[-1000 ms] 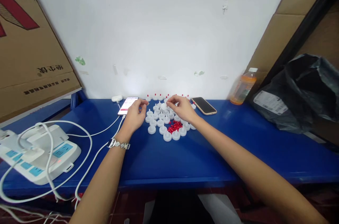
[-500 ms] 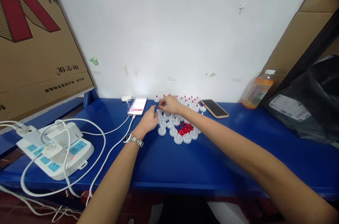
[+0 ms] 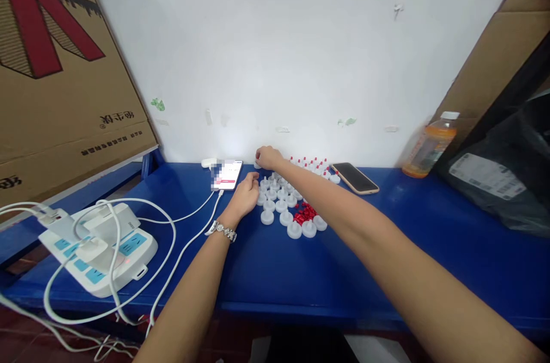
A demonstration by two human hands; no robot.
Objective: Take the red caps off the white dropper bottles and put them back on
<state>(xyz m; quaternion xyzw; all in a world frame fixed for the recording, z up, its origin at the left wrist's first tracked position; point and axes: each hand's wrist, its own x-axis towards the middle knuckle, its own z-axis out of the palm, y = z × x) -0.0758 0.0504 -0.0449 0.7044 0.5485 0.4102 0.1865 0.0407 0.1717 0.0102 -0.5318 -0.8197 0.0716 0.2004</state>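
My right hand [image 3: 269, 157] reaches to the far left of the group, by the wall, its fingers closed at the top of a white nozzle cap [image 3: 256, 164]. Fingers curled together, my left hand [image 3: 246, 194] hovers just left of the white caps; whatever it may hold is hidden. Several bare white nozzle caps [image 3: 281, 206] stand upright on the table below my right forearm. Among them lies a heap of small red tips [image 3: 306, 213]. Farther back, several white caps with red tips [image 3: 318, 167] stand in rows, partly covered by the forearm.
On the blue table [image 3: 258, 271], a lit phone [image 3: 227, 174] charges at left near a power strip [image 3: 103, 277] with looping white cables [image 3: 172, 237]. A dark phone [image 3: 356, 178], an orange drink bottle [image 3: 429, 145] and a black bag [image 3: 507, 162] are at right. A white wall stands behind.
My right hand has moved left and back to the far-left cap by the wall. My left hand has curled its fingers more. The view has shifted slightly.
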